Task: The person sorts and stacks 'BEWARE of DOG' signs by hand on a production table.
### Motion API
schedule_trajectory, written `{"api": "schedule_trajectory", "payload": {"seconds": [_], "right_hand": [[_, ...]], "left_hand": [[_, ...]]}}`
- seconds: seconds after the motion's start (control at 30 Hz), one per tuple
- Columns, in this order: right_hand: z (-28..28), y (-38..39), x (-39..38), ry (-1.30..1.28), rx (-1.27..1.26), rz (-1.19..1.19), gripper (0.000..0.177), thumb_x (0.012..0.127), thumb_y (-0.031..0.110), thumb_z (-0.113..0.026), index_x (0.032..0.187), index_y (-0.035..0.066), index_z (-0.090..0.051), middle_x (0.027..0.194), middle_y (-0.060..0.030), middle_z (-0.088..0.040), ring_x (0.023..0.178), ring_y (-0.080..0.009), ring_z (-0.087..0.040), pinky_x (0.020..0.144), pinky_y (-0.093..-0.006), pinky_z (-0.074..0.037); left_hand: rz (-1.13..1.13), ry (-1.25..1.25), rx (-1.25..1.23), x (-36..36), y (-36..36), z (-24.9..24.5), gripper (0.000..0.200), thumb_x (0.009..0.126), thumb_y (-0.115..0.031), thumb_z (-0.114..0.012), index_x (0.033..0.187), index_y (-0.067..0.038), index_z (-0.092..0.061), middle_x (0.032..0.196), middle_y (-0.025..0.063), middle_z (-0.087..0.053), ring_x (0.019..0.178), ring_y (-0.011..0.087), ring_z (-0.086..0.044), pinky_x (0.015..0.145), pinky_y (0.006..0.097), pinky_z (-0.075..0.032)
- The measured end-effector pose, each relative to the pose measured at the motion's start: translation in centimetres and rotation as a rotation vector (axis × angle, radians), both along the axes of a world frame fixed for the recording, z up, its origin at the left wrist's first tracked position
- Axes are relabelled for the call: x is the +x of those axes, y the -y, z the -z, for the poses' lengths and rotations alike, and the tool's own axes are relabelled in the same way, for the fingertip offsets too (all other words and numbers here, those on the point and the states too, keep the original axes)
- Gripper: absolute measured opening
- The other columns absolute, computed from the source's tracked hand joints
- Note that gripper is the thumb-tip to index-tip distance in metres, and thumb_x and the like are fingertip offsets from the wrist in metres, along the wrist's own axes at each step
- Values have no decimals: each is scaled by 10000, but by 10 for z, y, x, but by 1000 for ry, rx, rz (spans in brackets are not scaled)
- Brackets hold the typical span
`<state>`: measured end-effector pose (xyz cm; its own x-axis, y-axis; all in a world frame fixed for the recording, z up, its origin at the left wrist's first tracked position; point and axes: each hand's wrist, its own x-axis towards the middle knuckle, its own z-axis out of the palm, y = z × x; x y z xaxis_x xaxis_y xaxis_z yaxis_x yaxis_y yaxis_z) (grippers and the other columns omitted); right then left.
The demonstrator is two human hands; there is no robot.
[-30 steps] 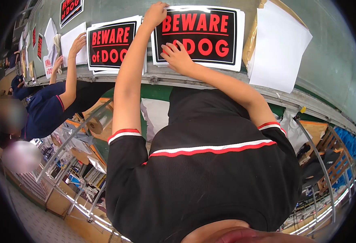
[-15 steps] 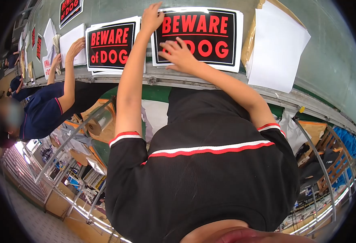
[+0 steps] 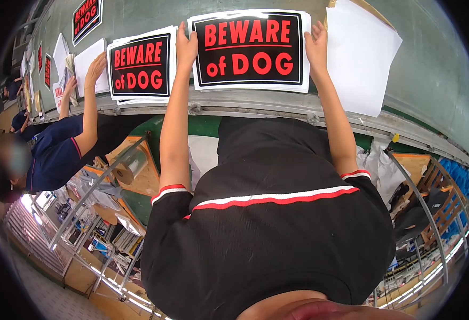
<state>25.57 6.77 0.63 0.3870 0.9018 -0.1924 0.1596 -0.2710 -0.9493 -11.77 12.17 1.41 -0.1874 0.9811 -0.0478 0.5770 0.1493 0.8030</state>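
Observation:
A stack of black "BEWARE of DOG" signs (image 3: 249, 49) with red letters and white borders lies flat in front of me. My left hand (image 3: 186, 47) is at its left edge, fingers stretched and thumb apart. Along the opposite edge is my right hand (image 3: 316, 45), with its fingers extended and slightly bent. The stack sits between both hands, and neither is wrapped around it. Just left of my left hand lies a second pile of the same signs (image 3: 141, 65), its sheets slightly uneven. White sheets (image 3: 360, 58) lie beside my right hand.
The long green-grey table (image 3: 432, 80) has a metal rail (image 3: 255, 109) along its near edge. At the left a co-worker in a dark blue shirt (image 3: 58, 146) has both hands near white sheets (image 3: 91, 58). Another sign (image 3: 86, 20) lies farther back.
My left hand has come down from the stack's top left corner to its left edge. My right hand has moved off the sign's face to the right edge. The lettering is now uncovered.

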Motion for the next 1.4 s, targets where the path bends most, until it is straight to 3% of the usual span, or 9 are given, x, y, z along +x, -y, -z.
{"api": "schedule_trajectory", "payload": {"seconds": [0.17, 0.77, 0.93, 0.97, 1.0, 1.1, 1.2, 1.27, 1.4], "right_hand": [[-10, 3, 1, -116, -33, -23, 639, 908, 94, -488, 1514, 35, -291, 1487, -242, -439, 1406, -320, -430, 1113, -363, -379], [-2, 16, 2, -373, -99, -62, 674, 889, 74, -496, 1519, -13, -272, 1549, -268, -344, 1456, -346, -340, 1159, -392, -324], [19, 28, 7, -27, 54, -173, 673, 905, 174, -602, 1500, 18, -330, 1555, -245, -342, 1463, -359, -320, 1166, -419, -310], [12, 34, 8, 61, 93, -207, 681, 909, 208, -636, 1499, 34, -344, 1559, -243, -335, 1467, -366, -311, 1169, -429, -304], [-1, 43, 10, 213, 125, -311, 688, 902, 218, -670, 1498, 66, -362, 1567, -222, -333, 1475, -364, -297, 1175, -429, -292], [-34, 74, 21, 541, 210, -616, 708, 799, 273, -812, 1420, 180, -484, 1591, -136, -324, 1479, -393, -265, 1191, -491, -249], [-50, 101, 25, 754, 173, -872, 691, 734, 252, -843, 1339, 172, -518, 1602, -100, -308, 1487, -376, -249, 1191, -546, -223], [-54, 112, 20, 825, 168, -940, 670, 697, 248, -855, 1276, 144, -535, 1610, -86, -285, 1500, -349, -222, 1183, -592, -209], [-51, 118, 14, 962, 145, -1014, 663, 699, 253, -848, 1270, 116, -540, 1601, -90, -292, 1503, -317, -224, 1177, -614, -211]], "left_hand": [[-8, 78, -58, 8, -9, -3, 679, 954, -214, -548, 1532, 19, -279, 1521, 261, -411, 1410, 359, -423, 1141, 376, -345], [-91, 329, -272, 6, 9, 8, 781, 933, -246, -601, 1550, 39, -215, 1585, 261, -297, 1442, 348, -364, 1155, 364, -306], [-51, 193, -159, 17, 13, -1, 732, 933, -249, -603, 1518, 58, -287, 1543, 265, -365, 1421, 359, -387, 1153, 382, -317], [83, -206, 17, 22, 15, -9, 660, 934, -235, -596, 1476, 61, -362, 1472, 269, -444, 1358, 389, -450, 1136, 408, -349], [134, -348, 241, 33, 15, -10, 567, 927, -203, -594, 1411, 51, -442, 1388, 262, -517, 1276, 417, -505, 1096, 437, -389], [370, -295, 378, 86, 0, -35, 437, 918, -158, -596, 1328, -13, -548, 1333, 206, -575, 1243, 386, -532, 1047, 452, -417], [651, -334, 568, 146, -31, -36, 341, 933, -129, -590, 1264, -49, -613, 1326, 150, -592, 1209, 342, -566, 999, 425, -458], [702, -290, 459, 176, -57, 3, 485, 904, -189, -584, 1376, -84, -534, 1362, 254, -535, 1275, 402, -498, 1089, 469, -396], [738, -316, 309, 213, -82, 37, 347, 918, -195, -553, 1227, -42, -600, 1174, 244, -597, 1117, 416, -559, 970, 483, -470]]}}
